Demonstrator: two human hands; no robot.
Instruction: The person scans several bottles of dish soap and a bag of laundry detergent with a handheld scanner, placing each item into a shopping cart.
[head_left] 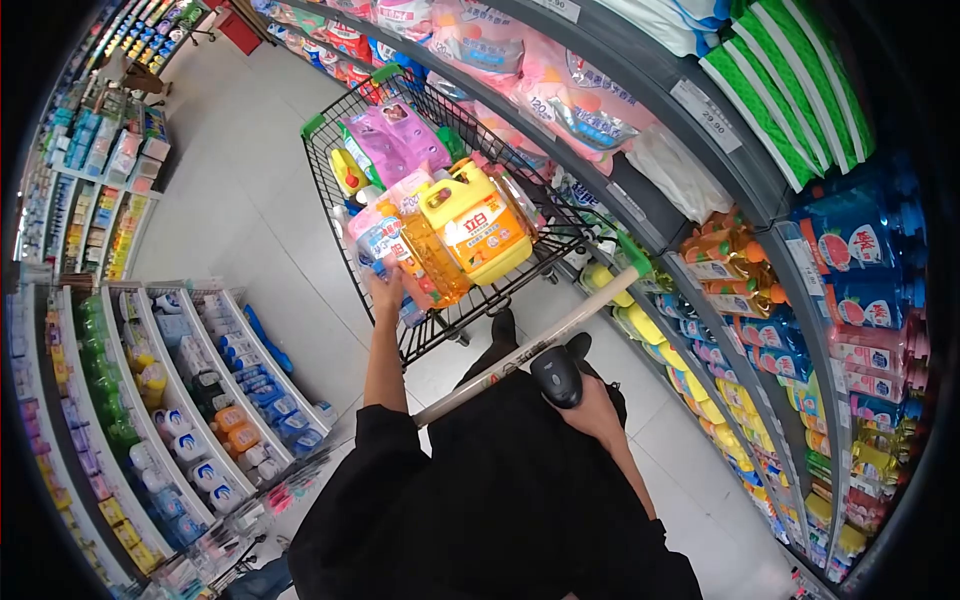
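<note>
Stocked shelves [650,85] flank our cart [440,335], where a pink-and-blue pack [378,238] sits left of the yellow jug [490,235]. A hasty tug could topple its crowded neighbours. Our left hand [388,288] reaches forward onto it, grip unclear; our right [590,410], elbow bent, wraps the black scanner [557,378] near the handlebar [530,345].

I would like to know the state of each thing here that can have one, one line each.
Shopping cart: loaded with goods.
Cart handle: gripped by neither hand.
Yellow jug: in the cart; fill level unclear.
Left hand: on goods in the cart.
Right hand: closed around the scanner.
Scanner: held; on or off unclear.
Shelves: stocked.
</note>
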